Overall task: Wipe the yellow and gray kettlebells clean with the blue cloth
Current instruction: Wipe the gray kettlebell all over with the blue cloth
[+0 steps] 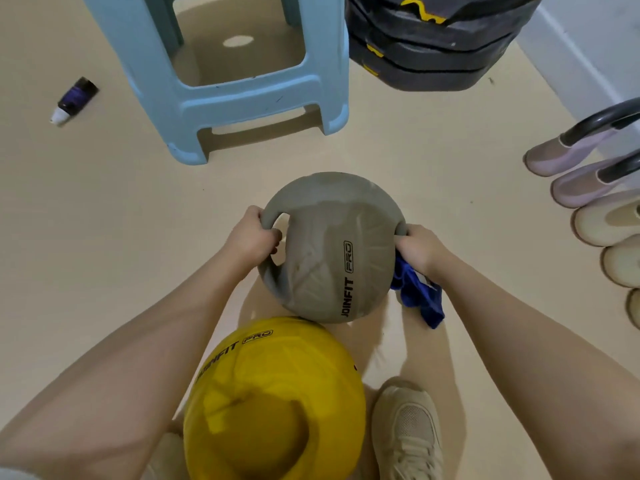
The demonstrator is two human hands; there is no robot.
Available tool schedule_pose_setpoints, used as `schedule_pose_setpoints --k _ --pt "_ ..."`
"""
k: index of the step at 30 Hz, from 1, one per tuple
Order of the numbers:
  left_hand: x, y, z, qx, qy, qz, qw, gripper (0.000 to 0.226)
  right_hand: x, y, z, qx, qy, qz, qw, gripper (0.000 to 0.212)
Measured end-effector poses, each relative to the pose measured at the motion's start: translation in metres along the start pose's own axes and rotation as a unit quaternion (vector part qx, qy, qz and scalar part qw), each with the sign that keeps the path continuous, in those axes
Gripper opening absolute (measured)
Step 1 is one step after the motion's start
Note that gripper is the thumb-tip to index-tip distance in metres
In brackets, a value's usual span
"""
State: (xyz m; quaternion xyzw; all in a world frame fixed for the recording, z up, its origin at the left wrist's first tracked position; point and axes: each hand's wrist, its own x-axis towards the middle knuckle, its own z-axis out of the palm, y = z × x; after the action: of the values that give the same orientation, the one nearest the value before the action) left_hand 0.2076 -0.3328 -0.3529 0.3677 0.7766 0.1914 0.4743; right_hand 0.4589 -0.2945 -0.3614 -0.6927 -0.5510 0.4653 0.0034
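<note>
Gray kettlebell (329, 251): heavy, rigid, smooth; left hand (251, 237) grips its handle, right hand (420, 249) holds rim and soft blue cloth (420, 294).

A light blue plastic stool (221, 81) is standing on the beige floor (433, 140), a small dark tube (74, 98) lying beside it; stacked black weights (433, 46) and pale boots (568, 154) are lining the floor's far-right edge.

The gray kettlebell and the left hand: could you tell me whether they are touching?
Touching. The head view shows the left hand with fingers curled round the gray kettlebell handle.
</note>
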Motion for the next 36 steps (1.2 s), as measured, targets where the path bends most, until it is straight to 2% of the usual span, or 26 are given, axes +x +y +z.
schedule_pose_setpoints --k 3,5,7,9,11,13,15,18,19,21,23,25,27,29,31,34,36 --pt "0.003 -0.007 0.000 -0.007 0.015 0.072 0.997 0.065 0.000 -0.003 -0.007 -0.005 0.017 -0.009 1.000 0.015" --pt "0.005 -0.010 0.000 -0.014 0.022 0.101 0.995 0.078 -0.003 -0.010 -0.018 0.048 0.111 -0.020 0.992 0.010" --pt "0.007 -0.011 0.001 -0.024 0.026 0.101 0.994 0.083 -0.006 -0.028 -0.029 0.132 0.248 -0.025 0.960 0.010" --pt "0.011 -0.011 0.000 -0.025 0.024 0.106 0.994 0.085 -0.007 -0.055 -0.033 0.216 0.305 -0.043 0.926 0.008" --pt "0.012 -0.011 -0.001 -0.010 0.022 0.136 0.990 0.084 -0.014 -0.085 -0.025 0.209 0.283 -0.089 0.932 0.013" --pt "0.013 -0.013 -0.001 -0.001 0.022 0.170 0.985 0.082 -0.026 -0.101 -0.017 0.117 0.242 -0.147 0.952 0.016" --pt "0.014 -0.016 0.002 0.000 0.039 0.179 0.983 0.078 -0.042 -0.105 -0.013 0.036 0.201 -0.207 0.957 0.012" --pt "0.015 -0.010 0.006 0.007 0.061 0.178 0.982 0.070 -0.048 -0.096 -0.008 -0.108 0.200 -0.315 0.921 0.015" --pt "0.015 -0.006 0.007 0.014 0.058 0.178 0.982 0.070 -0.043 -0.094 -0.009 -0.106 0.229 -0.318 0.914 0.016" --pt "0.016 0.001 0.009 0.031 0.049 0.184 0.981 0.070 -0.029 -0.093 -0.015 -0.047 0.286 -0.257 0.922 0.016" --pt "0.015 0.007 0.011 0.031 0.044 0.192 0.980 0.070 -0.024 -0.089 -0.020 -0.056 0.306 -0.218 0.925 0.018" --pt "0.012 0.010 0.014 0.018 0.059 0.186 0.981 0.070 -0.035 -0.089 -0.017 -0.112 0.279 -0.279 0.912 0.023" --pt "0.009 0.009 0.016 0.010 0.078 0.170 0.982 0.068 -0.055 -0.089 -0.007 -0.176 0.230 -0.382 0.878 0.029" --pt "0.007 0.007 0.017 0.016 0.073 0.162 0.984 0.066 -0.061 -0.086 -0.005 -0.219 0.191 -0.434 0.853 0.034" --pt "0.005 0.008 0.015 0.025 0.058 0.160 0.985 0.067 -0.049 -0.088 -0.012 -0.188 0.202 -0.412 0.868 0.031" --pt "0.002 0.013 0.014 0.027 0.041 0.158 0.986 0.072 -0.040 -0.092 -0.015 -0.093 0.274 -0.334 0.897 0.027" --pt "-0.001 0.014 0.015 0.024 0.036 0.158 0.986 0.077 -0.049 -0.093 -0.006 -0.164 0.253 -0.397 0.867 0.025"
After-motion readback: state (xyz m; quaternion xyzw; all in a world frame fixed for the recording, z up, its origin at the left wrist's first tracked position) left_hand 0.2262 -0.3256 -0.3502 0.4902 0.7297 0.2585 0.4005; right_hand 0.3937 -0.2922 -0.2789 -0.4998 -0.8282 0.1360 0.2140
